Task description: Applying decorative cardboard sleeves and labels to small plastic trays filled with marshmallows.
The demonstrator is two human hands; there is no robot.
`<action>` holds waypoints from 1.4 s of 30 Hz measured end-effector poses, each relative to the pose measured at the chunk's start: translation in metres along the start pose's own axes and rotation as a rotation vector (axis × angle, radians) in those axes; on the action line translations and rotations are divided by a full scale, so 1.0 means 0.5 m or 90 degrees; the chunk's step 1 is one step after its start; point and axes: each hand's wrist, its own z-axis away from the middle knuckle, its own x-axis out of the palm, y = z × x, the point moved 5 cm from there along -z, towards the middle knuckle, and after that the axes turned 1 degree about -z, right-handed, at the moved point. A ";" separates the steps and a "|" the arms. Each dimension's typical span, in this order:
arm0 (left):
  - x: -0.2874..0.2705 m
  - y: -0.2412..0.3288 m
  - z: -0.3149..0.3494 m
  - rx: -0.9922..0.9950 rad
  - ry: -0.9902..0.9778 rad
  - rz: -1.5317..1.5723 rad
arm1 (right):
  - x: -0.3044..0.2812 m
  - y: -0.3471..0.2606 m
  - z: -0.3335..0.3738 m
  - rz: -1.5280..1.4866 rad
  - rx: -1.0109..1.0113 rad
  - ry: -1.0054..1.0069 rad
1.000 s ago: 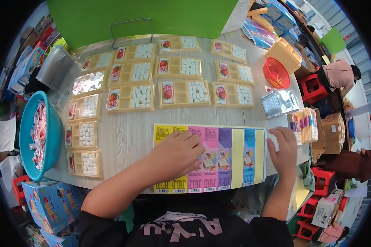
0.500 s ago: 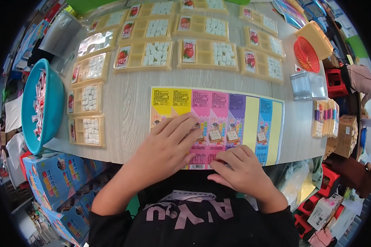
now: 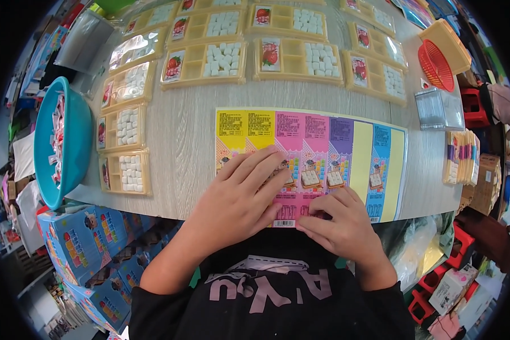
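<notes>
- I watch through the left of two fisheye cameras on the person's head, looking from above the near side of the label sheet (image 3: 314, 153).
- My view faces down and forward: the black shirt (image 3: 272, 317) lies below the sheet in frame, the table (image 3: 178, 124) stretches past it.
- I'm near enough that the left hand (image 3: 249, 190) and right hand (image 3: 340, 224), both over the sheet, show large; trays beyond it look smaller.
- My lens reaches wide, from the turquoise tub (image 3: 78, 136) left of the sheet to the red basket (image 3: 436, 65) beyond its right end, bending straight edges.
</notes>
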 end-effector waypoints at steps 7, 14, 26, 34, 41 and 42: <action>-0.035 -0.008 0.023 0.045 0.069 -0.005 | 0.001 0.003 -0.007 -0.005 0.003 -0.006; -0.146 -0.137 0.157 -0.220 0.333 -0.229 | -0.011 0.044 0.029 -0.225 0.153 0.117; -0.122 -0.156 0.237 -0.370 0.195 -0.294 | -0.021 0.113 0.042 -0.620 0.389 0.204; -0.142 -0.119 0.235 -0.369 0.041 -0.289 | -0.015 0.124 0.043 -0.705 0.378 0.226; -0.149 -0.108 0.241 -0.309 -0.074 -0.264 | -0.023 0.115 0.041 -0.714 0.368 0.216; -0.145 -0.104 0.246 -0.300 -0.095 -0.270 | -0.024 0.116 0.042 -0.712 0.372 0.221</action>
